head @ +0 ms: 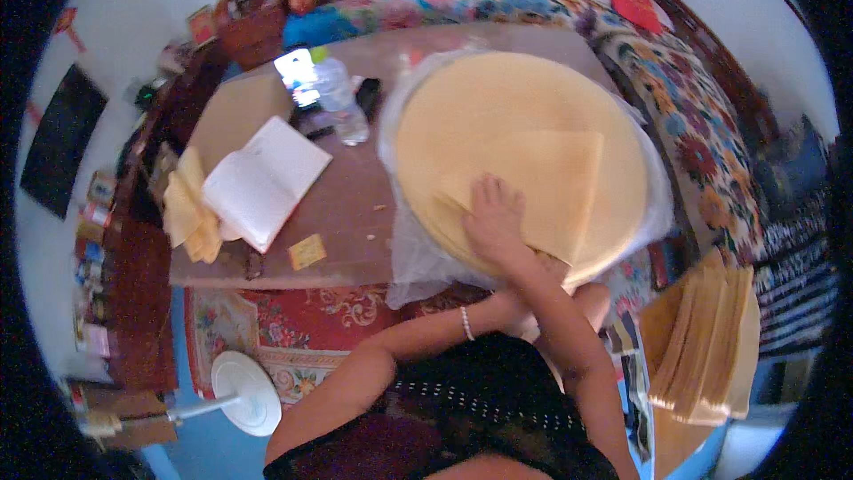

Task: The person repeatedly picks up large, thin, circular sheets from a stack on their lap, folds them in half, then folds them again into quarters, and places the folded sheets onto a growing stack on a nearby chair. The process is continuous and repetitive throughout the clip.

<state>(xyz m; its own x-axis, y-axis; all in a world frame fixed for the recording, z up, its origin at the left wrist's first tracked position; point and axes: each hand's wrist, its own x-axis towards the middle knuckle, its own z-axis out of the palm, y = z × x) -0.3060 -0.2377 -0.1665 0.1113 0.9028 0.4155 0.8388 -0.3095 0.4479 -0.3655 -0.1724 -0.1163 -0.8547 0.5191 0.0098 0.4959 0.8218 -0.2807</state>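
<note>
A large round stack of thin, tan flatbread-like sheets (460,107) lies on clear plastic (420,273) on the table. Across its top is a partly folded sheet (560,173) with a straight right edge and a corner near the front rim. My right hand (493,217) rests on the stack at the left of this fold, palm down, fingers somewhat apart. My left arm, with a beaded bracelet (466,323), passes beneath the right forearm. My left hand (550,268) shows only in part at the fold's lower edge; its grip is hidden.
On the brown table (353,213) are an open notebook (266,180), a plastic bottle (343,103), a bright screen (298,77), a small yellow packet (307,252) and crumpled yellow sheets (192,213). Folded tan sheets (706,340) stand at my right. A white round stand base (246,393) is at lower left.
</note>
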